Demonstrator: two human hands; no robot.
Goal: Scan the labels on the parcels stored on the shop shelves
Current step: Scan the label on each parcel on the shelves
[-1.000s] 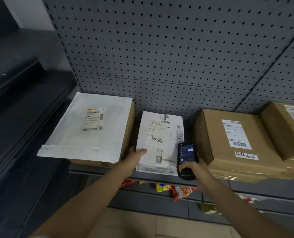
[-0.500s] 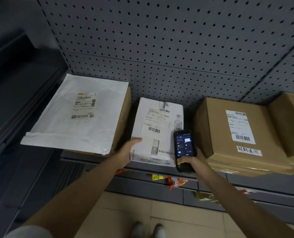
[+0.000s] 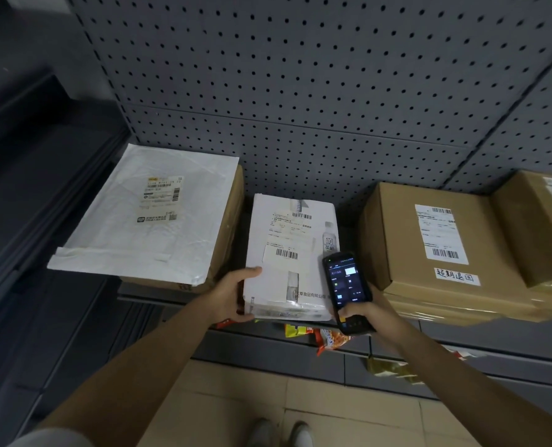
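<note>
While the left hand (image 3: 232, 296) is still gripping the white parcel (image 3: 292, 256) at the shelf's (image 3: 145, 293) front edge, the right hand (image 3: 369, 314) is holding the handheld scanner (image 3: 347, 290), now raised beside its barcode label (image 3: 285, 253), suggesting scanning is imminent.

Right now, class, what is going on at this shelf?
A person is scanning parcels on a grey metal shelf. The left hand grips the near left corner of a white rectangular carton with barcode labels, while the right hand holds a black handheld scanner with its screen lit beside that carton. A white padded mailer lies to the left, and a brown cardboard box to the right.
</note>
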